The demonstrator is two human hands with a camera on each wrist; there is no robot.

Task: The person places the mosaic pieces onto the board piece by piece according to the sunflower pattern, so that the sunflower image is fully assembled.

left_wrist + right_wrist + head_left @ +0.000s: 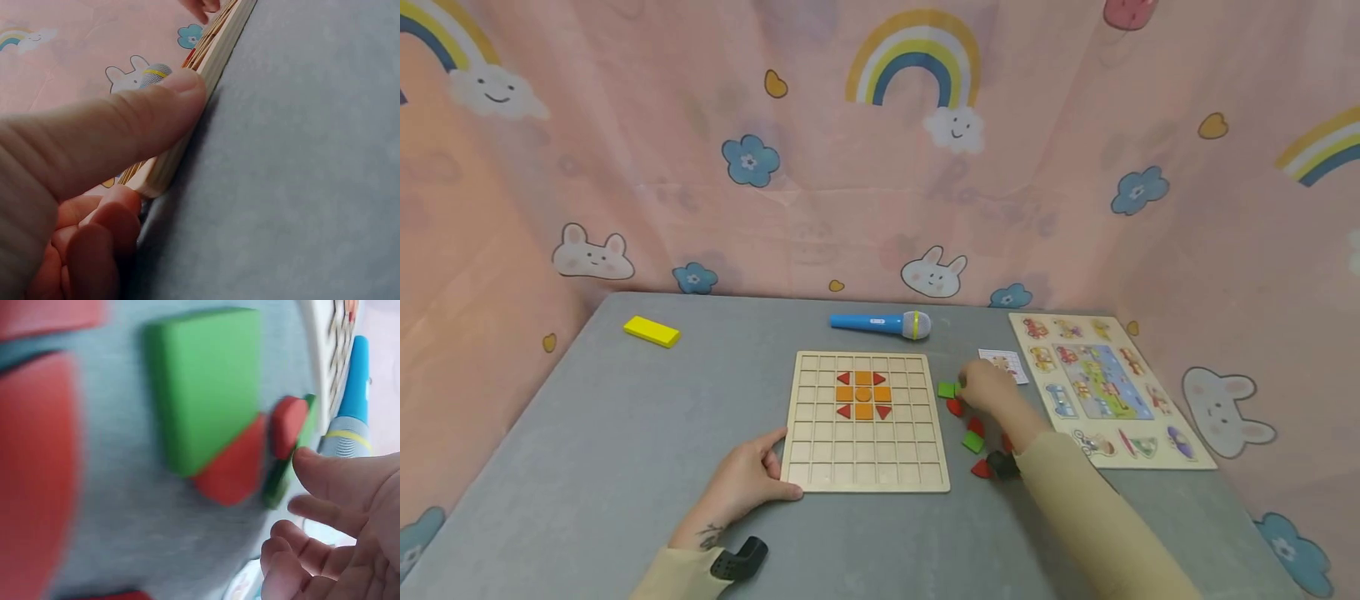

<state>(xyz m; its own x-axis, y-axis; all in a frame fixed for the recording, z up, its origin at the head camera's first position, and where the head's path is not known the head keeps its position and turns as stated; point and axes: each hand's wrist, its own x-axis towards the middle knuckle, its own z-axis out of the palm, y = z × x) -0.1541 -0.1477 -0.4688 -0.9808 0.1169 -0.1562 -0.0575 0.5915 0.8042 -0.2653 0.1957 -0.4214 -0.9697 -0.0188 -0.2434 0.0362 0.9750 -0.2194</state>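
Note:
A wooden grid board point(868, 454) bears a cross of orange squares point(863, 411), an orange round piece point(863, 394) at its middle and red triangles point(883, 412) around it. My left hand point(748, 477) holds the board's near left corner; in the left wrist view the thumb point(150, 119) presses its edge. Beyond the board's right side, my right hand point(990, 389) is over a green piece point(947, 390). In the right wrist view its thumb and fingers are apart beside a green piece point(280, 481) lying by a red one point(289, 425).
Nearer on the right lie another green piece point(973, 442) and several red pieces point(981, 468). A small printed card point(1004, 364) and a picture puzzle board point(1105, 383) lie farther right. Behind the grid board is a blue toy microphone point(880, 323); a yellow block point(652, 332) lies far left.

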